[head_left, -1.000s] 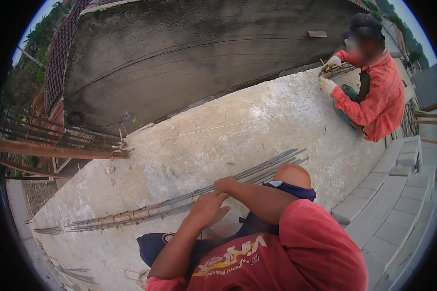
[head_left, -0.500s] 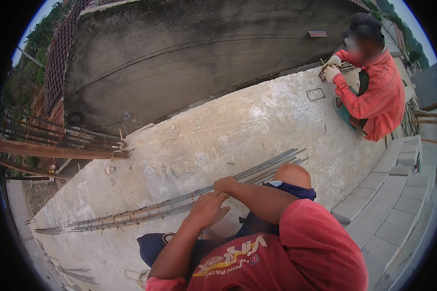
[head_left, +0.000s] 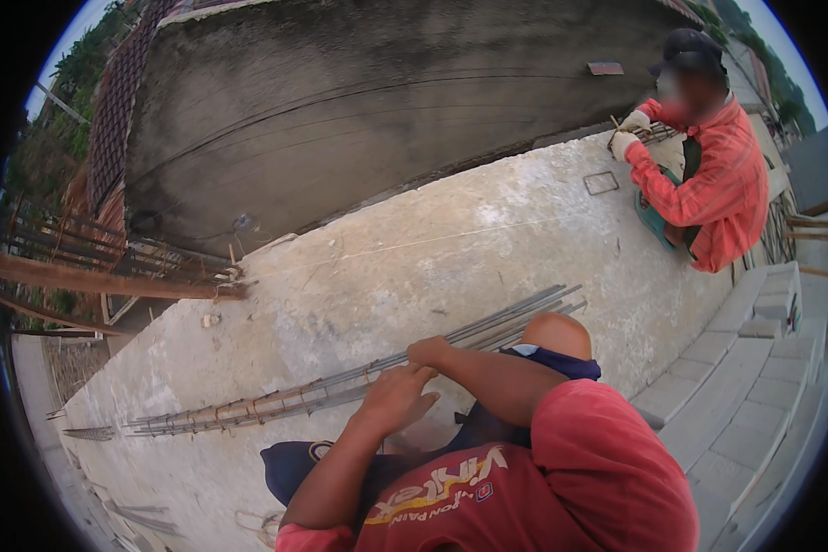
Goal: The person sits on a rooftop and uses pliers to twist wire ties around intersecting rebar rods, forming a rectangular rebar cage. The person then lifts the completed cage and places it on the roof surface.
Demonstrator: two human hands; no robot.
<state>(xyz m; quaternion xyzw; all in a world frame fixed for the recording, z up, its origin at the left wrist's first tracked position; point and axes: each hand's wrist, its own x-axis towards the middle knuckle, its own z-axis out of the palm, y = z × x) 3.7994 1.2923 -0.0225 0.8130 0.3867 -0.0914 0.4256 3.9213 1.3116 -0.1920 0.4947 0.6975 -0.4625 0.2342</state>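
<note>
I see a long cage of steel bars [head_left: 340,391] lying flat on the concrete slab [head_left: 488,248], running from the lower left up toward the right, where its far end passes behind my raised knee [head_left: 554,333]. My left hand [head_left: 397,401] rests on the cage near its middle, fingers curled loosely down over the bars; I cannot tell whether it truly grips one. My right hand [head_left: 430,350] sits just beside it, a little farther up the cage, closed around the bars with the knuckles up. My red shirt [head_left: 561,478] fills the lower edge. Beyond the slab stands a grey rendered wall [head_left: 359,110], and rusty bars [head_left: 120,267] jut out at the left. At the far right corner 1 other person in an orange shirt [head_left: 718,184] crouches, both gloved hands [head_left: 627,133] on another bundle of bars.
</note>
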